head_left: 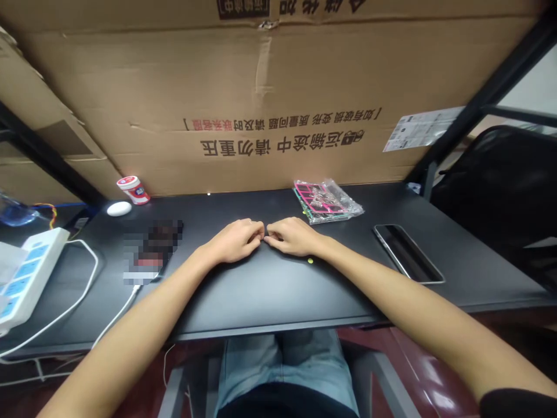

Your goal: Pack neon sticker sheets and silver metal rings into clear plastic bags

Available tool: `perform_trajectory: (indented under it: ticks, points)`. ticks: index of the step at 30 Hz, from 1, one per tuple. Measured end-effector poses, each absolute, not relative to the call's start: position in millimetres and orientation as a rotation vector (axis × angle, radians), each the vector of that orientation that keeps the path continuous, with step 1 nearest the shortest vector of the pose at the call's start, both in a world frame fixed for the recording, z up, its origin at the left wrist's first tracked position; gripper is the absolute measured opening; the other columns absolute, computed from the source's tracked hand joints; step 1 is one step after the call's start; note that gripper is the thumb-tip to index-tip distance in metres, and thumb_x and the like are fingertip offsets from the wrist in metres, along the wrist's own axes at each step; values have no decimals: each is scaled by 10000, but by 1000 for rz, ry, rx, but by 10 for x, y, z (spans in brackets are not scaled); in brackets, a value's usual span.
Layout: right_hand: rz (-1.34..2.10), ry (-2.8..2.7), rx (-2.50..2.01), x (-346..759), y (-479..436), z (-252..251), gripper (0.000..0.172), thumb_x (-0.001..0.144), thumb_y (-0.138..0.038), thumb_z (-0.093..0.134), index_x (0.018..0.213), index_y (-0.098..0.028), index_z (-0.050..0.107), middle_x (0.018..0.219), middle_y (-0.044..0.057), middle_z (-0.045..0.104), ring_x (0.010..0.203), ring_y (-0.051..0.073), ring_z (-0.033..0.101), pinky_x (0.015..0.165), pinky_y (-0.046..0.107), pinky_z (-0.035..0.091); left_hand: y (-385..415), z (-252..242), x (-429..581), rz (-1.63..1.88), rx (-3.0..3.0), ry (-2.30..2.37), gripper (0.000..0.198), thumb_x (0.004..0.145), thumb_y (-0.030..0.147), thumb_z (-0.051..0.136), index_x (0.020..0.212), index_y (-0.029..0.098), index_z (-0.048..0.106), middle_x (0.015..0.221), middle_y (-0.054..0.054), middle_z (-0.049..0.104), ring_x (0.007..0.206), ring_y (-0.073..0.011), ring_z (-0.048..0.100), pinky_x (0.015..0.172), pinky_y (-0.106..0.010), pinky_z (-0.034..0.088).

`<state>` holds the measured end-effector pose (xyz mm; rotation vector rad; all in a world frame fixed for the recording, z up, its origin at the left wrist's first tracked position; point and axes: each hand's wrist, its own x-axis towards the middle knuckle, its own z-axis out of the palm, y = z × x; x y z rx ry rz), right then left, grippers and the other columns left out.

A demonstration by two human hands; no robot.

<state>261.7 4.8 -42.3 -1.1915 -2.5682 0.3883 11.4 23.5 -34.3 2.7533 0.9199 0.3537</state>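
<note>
A big cardboard panel (174, 87), printed with upside-down lettering, stands behind the black counter (261, 293) from where I'm watching. A white power strip (32, 278) lies at the far left. Near the middle, the person's left hand (235, 239) and right hand (296, 235) face each other, knuckles up, tips almost meeting. On both, the fingers are curled in and drawn together, thumb against forefinger; whether something tiny is pinched there, I can't tell. Off to the right lies a dark-screened phone (409, 253). Just beyond the right hand, a clear plastic packet (324, 199) lies flat, holding a pink grid sheet, something greenish beneath it and silvery bits. At the back left a red-and-white tub (134, 190) stands with its lid on, contents hidden. A yellow-green dot (310, 261) sits just beside the right wrist.
</note>
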Motion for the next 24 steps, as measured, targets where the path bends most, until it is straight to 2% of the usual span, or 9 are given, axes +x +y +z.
perform_trajectory:
  ticks: [7,24]
  points:
    - [383,-2588,-1198,2621,54,-416,281,1096,-396,600,887,-220,666,833,40,734,716,186,589,682,311,286,223,-350,119,346,2767,879,153,1081,244,492,1075,254,644,998,-67,727,920,-256,681,833,-384,503]
    - [422,-2590,-1105,2674,48,-402,280,1091,-384,584,861,-226,615,820,38,720,704,185,571,675,310,296,173,-305,141,342,2770,840,117,1081,251,522,1075,258,639,978,-61,730,890,-253,675,799,-380,495]
